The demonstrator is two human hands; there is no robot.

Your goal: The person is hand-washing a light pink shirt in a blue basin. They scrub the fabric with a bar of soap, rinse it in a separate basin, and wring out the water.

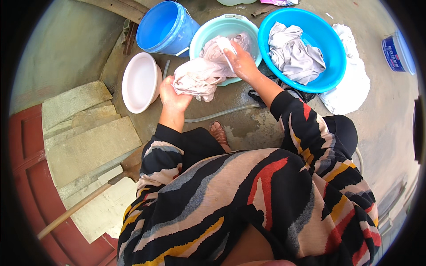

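Note:
My left hand [174, 94] grips one end of a pale pink cloth [199, 74], bunched beside its fingers. That cloth reaches over the near rim of a mint-green plastic basin [203, 31], where more of it lies. Above the basin my right hand [242, 61] holds a small white object [228, 50], perhaps a bar of soap or a folded piece of cloth; its kind is hard to tell. Light suds show on the right hand. At the right a bright blue basin [341, 55] holds crumpled light grey fabric [296, 53].
A blue bucket [166, 28] and a white basin [141, 83] stand left. White cloth [354, 86] lies on the concrete, right of the blue basin. A clear hose [221, 113] crosses the floor before my foot. Stacked boards [93, 146] and a wooden handle [75, 209] are at lower left.

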